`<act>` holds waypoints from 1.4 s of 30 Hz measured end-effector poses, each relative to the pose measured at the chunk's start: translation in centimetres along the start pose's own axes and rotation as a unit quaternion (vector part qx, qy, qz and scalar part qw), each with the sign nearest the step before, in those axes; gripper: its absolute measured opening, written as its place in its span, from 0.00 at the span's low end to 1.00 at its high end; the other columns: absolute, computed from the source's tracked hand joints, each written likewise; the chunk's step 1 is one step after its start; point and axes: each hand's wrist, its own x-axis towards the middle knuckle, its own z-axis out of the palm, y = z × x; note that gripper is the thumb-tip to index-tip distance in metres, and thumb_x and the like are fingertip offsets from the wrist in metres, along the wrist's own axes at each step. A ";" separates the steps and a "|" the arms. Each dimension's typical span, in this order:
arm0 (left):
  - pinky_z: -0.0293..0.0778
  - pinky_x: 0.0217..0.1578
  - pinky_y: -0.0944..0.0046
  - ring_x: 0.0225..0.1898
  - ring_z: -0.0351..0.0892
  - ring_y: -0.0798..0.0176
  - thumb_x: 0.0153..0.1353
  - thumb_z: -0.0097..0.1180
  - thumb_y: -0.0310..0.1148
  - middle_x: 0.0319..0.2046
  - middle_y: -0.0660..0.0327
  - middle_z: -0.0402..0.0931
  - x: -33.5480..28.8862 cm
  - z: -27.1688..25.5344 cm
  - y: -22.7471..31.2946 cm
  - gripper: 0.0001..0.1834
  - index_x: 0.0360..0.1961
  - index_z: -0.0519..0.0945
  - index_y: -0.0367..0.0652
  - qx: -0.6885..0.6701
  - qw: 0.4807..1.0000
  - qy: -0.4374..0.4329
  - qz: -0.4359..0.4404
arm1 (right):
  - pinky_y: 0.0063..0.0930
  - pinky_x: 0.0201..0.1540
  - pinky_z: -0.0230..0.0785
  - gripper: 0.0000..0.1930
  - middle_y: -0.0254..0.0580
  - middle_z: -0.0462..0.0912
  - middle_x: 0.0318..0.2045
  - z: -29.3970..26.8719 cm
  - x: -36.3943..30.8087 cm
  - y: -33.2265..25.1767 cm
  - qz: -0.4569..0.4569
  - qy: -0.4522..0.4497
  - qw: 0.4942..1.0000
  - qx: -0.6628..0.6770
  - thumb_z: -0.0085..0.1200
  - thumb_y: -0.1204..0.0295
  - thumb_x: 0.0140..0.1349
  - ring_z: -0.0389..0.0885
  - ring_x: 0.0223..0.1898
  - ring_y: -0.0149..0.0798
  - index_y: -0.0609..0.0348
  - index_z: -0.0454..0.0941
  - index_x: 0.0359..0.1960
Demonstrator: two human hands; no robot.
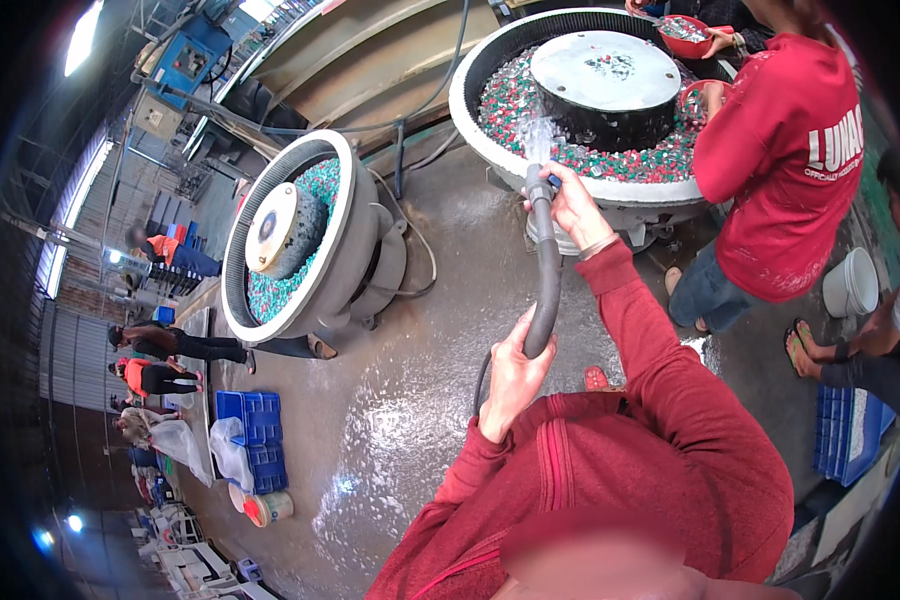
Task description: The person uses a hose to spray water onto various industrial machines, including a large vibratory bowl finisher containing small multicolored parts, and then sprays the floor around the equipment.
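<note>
Both my hands grip a grey spray hose (547,262). My left hand (516,375) wraps round its lower end, and my right hand (573,207) is closed near the nozzle. From the nozzle, water (538,140) sprays over the near rim of a large round tub (625,190). Small red, green and whitish pieces (508,105) fill the tub's ring-shaped channel around a dark central drum with a pale lid (600,70). My left thumb and fingers are partly hidden by the hose.
A second round tub (232,290) with green pieces stands at left. Beside the large tub, a person in a red top (785,160) leans in; another holds a red bowl (682,45). Blue crates (252,430) stand lower left, a white bucket (852,283) right. The floor (400,400) is wet.
</note>
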 end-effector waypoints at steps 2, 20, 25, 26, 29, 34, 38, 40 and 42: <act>0.63 0.27 0.78 0.25 0.62 0.79 0.50 0.56 0.23 0.24 0.71 0.68 0.1 0.4 -0.4 0.24 0.51 0.70 0.37 -0.006 1.000 0.011 0.026 | 0.41 0.23 0.74 0.10 0.44 0.69 0.26 0.2 -0.3 -0.1 -0.001 0.005 1.000 -0.004 0.52 0.71 0.47 0.71 0.24 0.40 0.61 0.67 0.30; 0.57 0.19 0.78 0.20 0.60 0.82 0.52 0.56 0.23 0.20 0.75 0.64 0.3 0.9 -0.5 0.23 0.52 0.70 0.39 -0.066 0.997 0.029 0.020 | 0.39 0.21 0.73 0.10 0.40 0.66 0.23 0.7 0.5 0.6 0.011 0.032 0.999 0.000 0.52 0.73 0.45 0.69 0.22 0.36 0.59 0.67 0.29; 0.57 0.19 0.79 0.20 0.60 0.82 0.52 0.56 0.23 0.20 0.75 0.65 0.3 1.2 -0.5 0.23 0.51 0.70 0.40 -0.087 0.995 0.038 0.037 | 0.37 0.21 0.73 0.10 0.40 0.67 0.24 2.1 0.4 -0.7 -0.015 -0.011 0.999 -0.027 0.52 0.72 0.46 0.70 0.23 0.36 0.58 0.66 0.29; 0.60 0.22 0.79 0.22 0.62 0.82 0.51 0.56 0.23 0.22 0.73 0.68 0.3 1.2 -0.5 0.24 0.52 0.70 0.40 -0.080 0.996 0.037 0.026 | 0.37 0.21 0.73 0.10 0.40 0.67 0.23 2.0 0.2 -0.7 -0.023 -0.013 0.999 -0.033 0.53 0.71 0.46 0.70 0.22 0.36 0.58 0.66 0.28; 0.66 0.30 0.79 0.27 0.66 0.82 0.50 0.56 0.22 0.25 0.70 0.73 0.2 1.1 -0.7 0.25 0.53 0.70 0.40 -0.068 0.997 0.031 -0.002 | 0.36 0.24 0.73 0.18 0.49 0.69 0.30 0.9 0.1 0.0 0.003 -0.012 1.000 -0.029 0.51 0.70 0.45 0.74 0.26 0.45 0.64 0.63 0.39; 0.59 0.21 0.79 0.22 0.60 0.81 0.51 0.56 0.23 0.21 0.74 0.65 0.1 1.4 -0.4 0.23 0.51 0.70 0.38 -0.072 0.997 0.037 0.022 | 0.37 0.21 0.73 0.08 0.40 0.67 0.22 1.5 0.6 -0.3 -0.015 -0.006 0.999 -0.034 0.51 0.71 0.46 0.70 0.22 0.35 0.59 0.67 0.26; 0.65 0.27 0.80 0.25 0.64 0.83 0.51 0.56 0.22 0.22 0.72 0.71 0.2 1.8 -1.3 0.25 0.53 0.70 0.41 -0.064 0.996 0.044 0.046 | 0.38 0.21 0.74 0.09 0.44 0.68 0.24 0.6 0.7 -0.3 -0.014 -0.008 1.000 -0.023 0.50 0.71 0.46 0.72 0.23 0.39 0.60 0.66 0.28; 0.65 0.28 0.80 0.26 0.65 0.83 0.50 0.56 0.22 0.23 0.72 0.72 0.2 1.6 -0.8 0.25 0.53 0.70 0.42 -0.055 0.998 0.035 0.024 | 0.39 0.21 0.74 0.09 0.45 0.68 0.24 -0.2 0.9 0.3 -0.002 -0.009 1.000 -0.025 0.50 0.71 0.47 0.72 0.22 0.40 0.61 0.66 0.28; 0.65 0.29 0.80 0.26 0.65 0.83 0.51 0.56 0.22 0.24 0.71 0.73 0.1 1.7 -0.4 0.25 0.53 0.70 0.42 -0.046 0.998 0.029 0.024 | 0.39 0.21 0.74 0.10 0.45 0.68 0.23 -0.9 1.3 0.4 0.009 -0.003 1.000 -0.017 0.49 0.72 0.47 0.72 0.21 0.41 0.62 0.66 0.29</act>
